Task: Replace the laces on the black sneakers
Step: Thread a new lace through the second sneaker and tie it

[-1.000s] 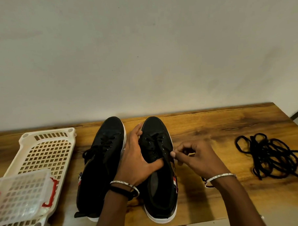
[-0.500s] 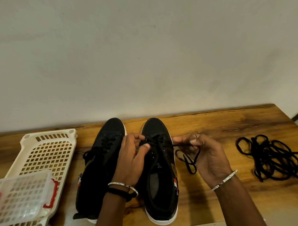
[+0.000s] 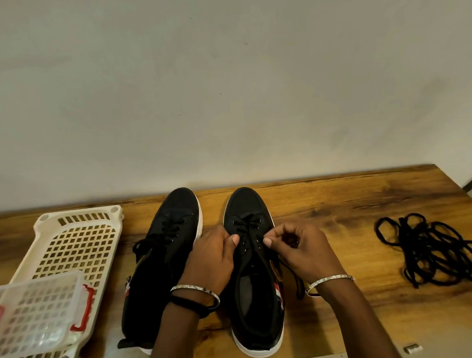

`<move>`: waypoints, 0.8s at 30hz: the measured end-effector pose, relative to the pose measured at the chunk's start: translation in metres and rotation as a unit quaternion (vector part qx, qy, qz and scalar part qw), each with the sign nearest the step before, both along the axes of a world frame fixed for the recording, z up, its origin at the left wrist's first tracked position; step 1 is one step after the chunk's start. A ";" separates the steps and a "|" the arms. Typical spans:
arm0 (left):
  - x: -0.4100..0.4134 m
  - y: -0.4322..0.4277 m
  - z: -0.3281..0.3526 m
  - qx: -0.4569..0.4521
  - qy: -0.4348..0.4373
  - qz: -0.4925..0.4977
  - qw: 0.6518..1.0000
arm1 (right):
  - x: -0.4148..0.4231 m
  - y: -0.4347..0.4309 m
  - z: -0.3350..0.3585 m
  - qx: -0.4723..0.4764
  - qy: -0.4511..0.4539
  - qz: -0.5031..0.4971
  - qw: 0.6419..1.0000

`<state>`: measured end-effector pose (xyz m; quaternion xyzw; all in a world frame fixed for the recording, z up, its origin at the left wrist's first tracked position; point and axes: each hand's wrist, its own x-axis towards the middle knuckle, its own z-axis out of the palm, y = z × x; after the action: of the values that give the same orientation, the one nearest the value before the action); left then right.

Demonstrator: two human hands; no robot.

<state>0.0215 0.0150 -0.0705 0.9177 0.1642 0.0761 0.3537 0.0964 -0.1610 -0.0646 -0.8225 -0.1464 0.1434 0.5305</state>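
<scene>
Black uppers on white soles: two low-top sneakers stand side by side at the middle of the brown wood-grain table [image 3: 339, 215], toes to 12 o'clock and heels to 6. The left sneaker [image 3: 167, 252] sits just at 9 o'clock of its mate, with black lacing [image 3: 172, 230] through its eyelets and a loop trailing off toward 9. A red-and-white patch shows on its side near the heel. The right sneaker [image 3: 255, 299] has a black flat lace [image 3: 247, 227] crossing the eyelets near the toe, while the eyelets nearer the heel show bare. Its dark insole is open to view, and a red-and-white mark sits on its 3 o'clock side. The left hand [image 3: 211, 258] holds this shoe from its 9 o'clock side, thumb laid over the eyelet row, the other fingers hidden between the shoes. The right hand [image 3: 303, 251], at the shoe's 3 o'clock side, pinches the lace between thumb and curled fingers, and a loose end hangs below the palm. A silver bangle [image 3: 193, 289] circles each wrist. At 3 o'clock, well apart, lies a tangled heap of black laces [image 3: 427, 249]. At 9 o'clock sits a cream perforated plastic basket [image 3: 78, 240], with a clear plastic box with red clasps [image 3: 32, 315] resting on its near end
</scene>
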 end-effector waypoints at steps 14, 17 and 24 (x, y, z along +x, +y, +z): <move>0.003 -0.003 0.006 -0.225 -0.059 0.134 0.963 | 0.000 0.000 -0.002 0.026 0.052 -0.038 0.998; 0.005 -0.001 0.005 -0.269 -0.049 0.142 0.952 | -0.002 0.000 -0.001 0.041 0.060 -0.056 0.996; 0.002 0.000 0.009 -0.218 -0.083 0.106 0.967 | 0.002 -0.010 0.009 0.067 0.165 -0.016 0.984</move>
<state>0.0231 0.0153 -0.0618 0.7861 0.2435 0.1517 0.5474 0.0980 -0.1711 -0.0560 -0.7524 -0.0529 0.2586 0.6034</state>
